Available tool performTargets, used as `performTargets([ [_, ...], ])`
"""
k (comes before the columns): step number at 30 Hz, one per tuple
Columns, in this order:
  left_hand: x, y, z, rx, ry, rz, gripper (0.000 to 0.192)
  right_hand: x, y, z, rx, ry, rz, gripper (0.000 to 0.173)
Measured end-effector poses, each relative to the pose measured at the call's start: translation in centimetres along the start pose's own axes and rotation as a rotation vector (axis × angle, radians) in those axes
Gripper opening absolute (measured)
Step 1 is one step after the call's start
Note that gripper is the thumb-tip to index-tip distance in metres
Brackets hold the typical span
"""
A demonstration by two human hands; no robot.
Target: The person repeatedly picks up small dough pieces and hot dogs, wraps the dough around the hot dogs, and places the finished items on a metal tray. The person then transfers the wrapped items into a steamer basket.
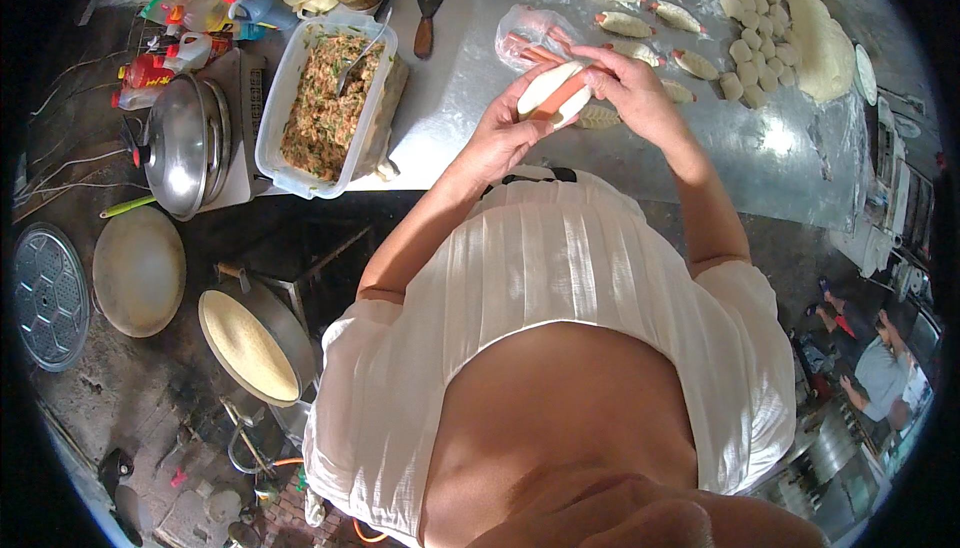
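Note:
My left hand cradles a flattened oval of white dough with a sausage lying lengthwise along it. The fingers of my right hand pinch the upper right end of the same piece. Just behind it on the metal table sits a clear plastic bag with several sausages in it. Several wrapped rolls, scored across the dough with sausage tips showing, lie to the right. One roll rests partly hidden beneath my right hand.
Cut dough pieces and a large dough mass occupy the table's right. A plastic tub of minced filling holds a spoon. Behind it lies a scraper. A lidded pan stands far left. Another person is at far right.

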State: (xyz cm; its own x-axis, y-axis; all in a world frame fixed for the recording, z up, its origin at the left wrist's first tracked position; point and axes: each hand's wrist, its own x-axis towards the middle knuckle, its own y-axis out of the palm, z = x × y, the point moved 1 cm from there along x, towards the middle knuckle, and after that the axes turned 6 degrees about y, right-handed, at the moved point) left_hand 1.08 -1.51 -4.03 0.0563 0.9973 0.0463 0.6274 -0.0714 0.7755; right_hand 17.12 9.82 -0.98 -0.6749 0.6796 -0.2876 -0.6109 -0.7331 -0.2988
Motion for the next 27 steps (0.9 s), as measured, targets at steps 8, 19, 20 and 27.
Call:
performTargets([
  [8,0.1,0.2,-0.6,0.110,-0.124,-0.069,0.062,0.4,0.0,-0.6,0.197,-0.131,0.088,0.030],
  [19,0.3,0.3,-2.1,0.652,-0.146,-0.130,0.047,0.1,-0.1,-0.9,0.288,0.040,0.217,0.029],
  [20,0.5,0.1,-2.2,0.680,-0.171,-0.131,0.048,0.2,-0.1,-1.2,0.246,0.046,0.201,0.029],
  [27,0.9,1.3,-3.0,0.651,0.000,-0.066,0.044,-0.6,0.4,-1.1,0.354,0.091,0.136,0.027],
])
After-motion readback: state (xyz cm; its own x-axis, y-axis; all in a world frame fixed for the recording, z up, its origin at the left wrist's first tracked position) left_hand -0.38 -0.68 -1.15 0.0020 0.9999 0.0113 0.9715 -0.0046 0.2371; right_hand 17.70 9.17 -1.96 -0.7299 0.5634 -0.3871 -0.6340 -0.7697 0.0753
